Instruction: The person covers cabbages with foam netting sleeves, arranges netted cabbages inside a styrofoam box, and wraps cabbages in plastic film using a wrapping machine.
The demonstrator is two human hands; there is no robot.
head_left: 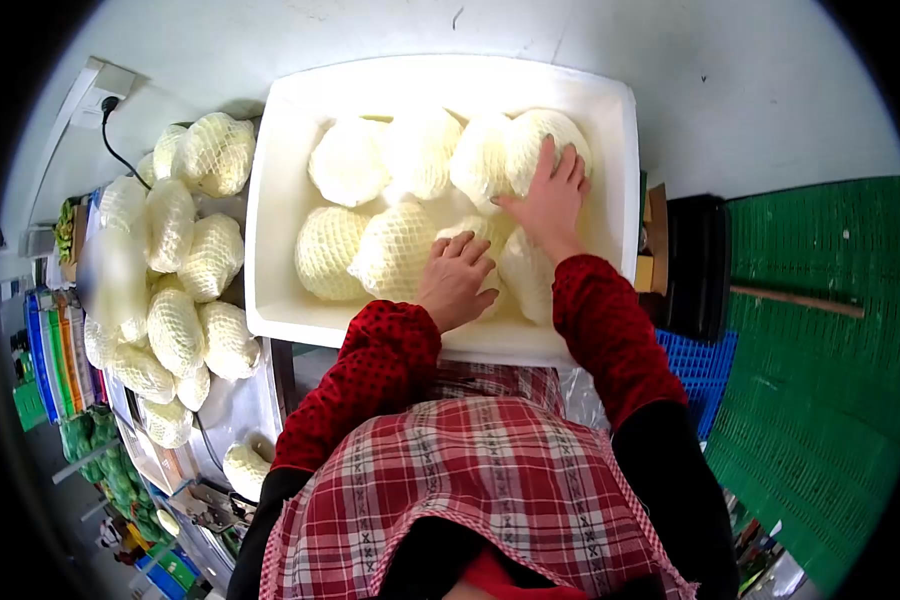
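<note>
A white foam box (442,72) holds two rows of round items in pale foam nets. My right hand (553,200) lies with fingers apart on the netted item (536,130) at the far right of the back row. My left hand (454,283) rests with its fingers spread over a netted item (478,228) in the front row, partly covering it. To its left sits another netted item (395,250), close to the fingers. Neither hand is wrapped round anything.
Several netted items (175,335) are piled on a metal table (240,410) at the left. A cable and plug (109,104) hang on the wall. Right of the box stand a black crate (697,265), a blue crate (698,375) and green slatted panels (820,370).
</note>
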